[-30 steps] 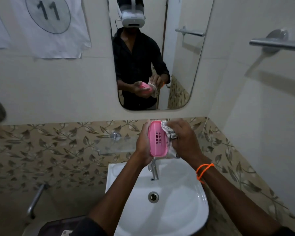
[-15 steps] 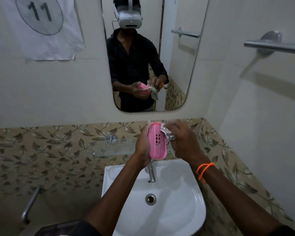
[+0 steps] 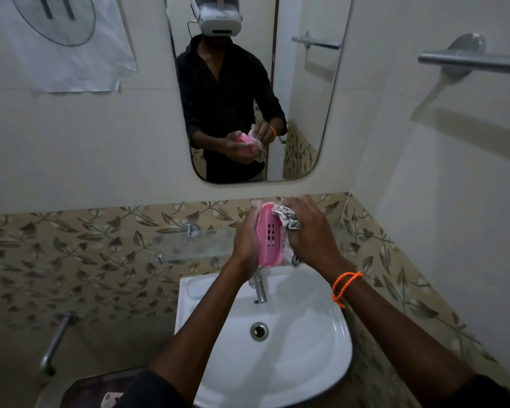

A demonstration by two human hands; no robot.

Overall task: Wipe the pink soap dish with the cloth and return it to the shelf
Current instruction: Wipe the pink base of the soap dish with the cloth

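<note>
The pink soap dish (image 3: 269, 236) stands on edge above the sink, its slotted underside facing me. My left hand (image 3: 246, 237) grips it from the left side. My right hand (image 3: 309, 229) holds a bunched patterned cloth (image 3: 286, 218) pressed against the dish's right edge, with a tail of cloth hanging below. The glass shelf (image 3: 195, 241) is fixed to the tiled wall just left of my hands. The far face of the dish is hidden from me, though the mirror shows it.
A white sink (image 3: 292, 343) with a chrome tap (image 3: 259, 287) lies under my hands. A mirror (image 3: 256, 86) hangs above. A towel bar (image 3: 471, 61) juts from the right wall. A metal grab bar (image 3: 55, 343) sits low left, and a paper sheet (image 3: 59, 42) hangs top left.
The cloth hand has shifted slightly along the dish's upper right edge. The dish stays upright in my left hand, and my view has moved closer and tilted down a little.
</note>
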